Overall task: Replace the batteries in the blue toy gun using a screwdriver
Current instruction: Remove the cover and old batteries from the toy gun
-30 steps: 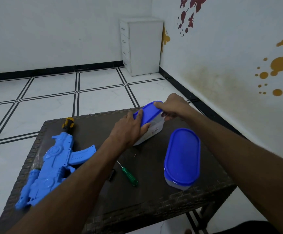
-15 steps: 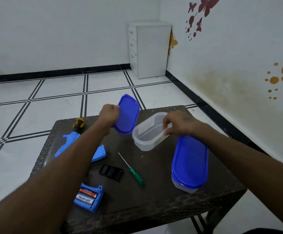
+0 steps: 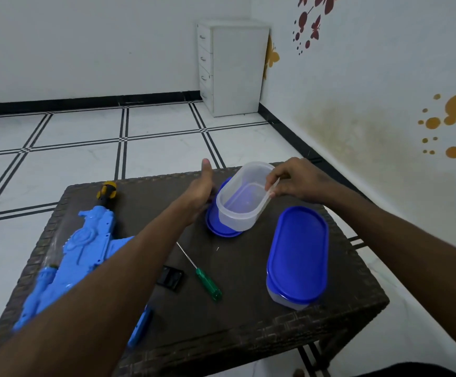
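Note:
The blue toy gun (image 3: 85, 248) with a yellow-black muzzle lies along the left side of the dark wicker table (image 3: 248, 330); my left forearm crosses over it. A green-handled screwdriver (image 3: 207, 284) lies mid-table beside a small black cover (image 3: 171, 277). A blue part (image 3: 139, 327) peeks out under my left arm. My right hand (image 3: 295, 180) pinches the rim of an empty clear container (image 3: 240, 205), which stands tilted on its blue lid (image 3: 221, 229). My left hand (image 3: 201, 191) is at the lid's left edge, thumb raised, fingers hidden.
A second container with a blue lid on (image 3: 297, 254) stands at the right of the table, near its edge. A white drawer cabinet (image 3: 232, 66) stands in the far corner. Tiled floor surrounds the table, and a wall runs close on the right.
My left hand has brought the blue lid from the air down to the table, and the clear container now sits on top of it. My right hand still holds the container's rim.

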Available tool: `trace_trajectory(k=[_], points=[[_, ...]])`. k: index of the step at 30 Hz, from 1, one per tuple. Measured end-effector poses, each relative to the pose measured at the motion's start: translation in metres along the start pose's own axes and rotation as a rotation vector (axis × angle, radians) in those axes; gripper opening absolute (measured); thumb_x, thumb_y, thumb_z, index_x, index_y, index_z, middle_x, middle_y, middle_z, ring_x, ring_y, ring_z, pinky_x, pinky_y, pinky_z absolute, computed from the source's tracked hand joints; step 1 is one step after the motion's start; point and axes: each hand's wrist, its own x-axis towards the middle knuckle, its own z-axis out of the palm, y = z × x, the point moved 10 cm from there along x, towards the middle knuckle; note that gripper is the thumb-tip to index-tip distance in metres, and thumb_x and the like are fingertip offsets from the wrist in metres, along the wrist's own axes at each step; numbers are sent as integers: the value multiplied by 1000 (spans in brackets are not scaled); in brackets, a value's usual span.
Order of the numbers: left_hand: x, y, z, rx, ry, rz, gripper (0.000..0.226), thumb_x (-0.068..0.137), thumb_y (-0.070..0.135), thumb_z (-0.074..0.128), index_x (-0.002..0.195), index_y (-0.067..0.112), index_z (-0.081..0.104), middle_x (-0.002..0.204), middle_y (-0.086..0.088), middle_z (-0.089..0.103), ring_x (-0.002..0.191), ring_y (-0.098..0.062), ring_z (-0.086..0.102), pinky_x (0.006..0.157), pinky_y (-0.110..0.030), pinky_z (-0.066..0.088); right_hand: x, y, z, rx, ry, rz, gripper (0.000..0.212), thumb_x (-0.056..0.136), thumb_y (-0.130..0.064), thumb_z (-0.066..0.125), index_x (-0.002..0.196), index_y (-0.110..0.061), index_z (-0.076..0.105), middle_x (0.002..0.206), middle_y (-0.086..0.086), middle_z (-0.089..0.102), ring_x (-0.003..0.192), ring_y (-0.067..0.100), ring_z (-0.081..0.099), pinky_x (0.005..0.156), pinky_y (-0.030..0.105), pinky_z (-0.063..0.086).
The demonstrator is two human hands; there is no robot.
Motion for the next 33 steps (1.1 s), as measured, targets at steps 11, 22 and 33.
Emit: trace_trajectory(k=[11, 22, 33], points=[[-81, 13, -79, 241, 218, 249, 60, 95, 64, 31, 103, 16, 65, 100, -7, 65, 91, -20, 59, 89, -38, 47, -6, -38, 17, -180, -94, 65, 37, 71, -16, 81, 99, -39, 73, 112, -7, 63, 106, 19, 62, 95, 37, 49], [-216, -36, -131, 799, 354, 372, 19, 89, 16, 67, 106, 15, 74, 113, -6, 69, 108, -23, 61, 89, -35, 45, -92, -164, 99, -175, -72, 21, 20, 85, -30, 68, 97, -13, 66, 105, 9, 69, 100, 28, 63, 79, 34, 51], [-254, -73, -108, 945, 294, 378, 20, 91, 32, 63, 108, 28, 72, 118, 10, 68, 112, -17, 59, 110, -42, 33, -121, -128, 139, -84, -60, 317, 26, 90, -23, 65, 115, -13, 63, 119, 9, 62, 108, 28, 61, 87, 38, 52]])
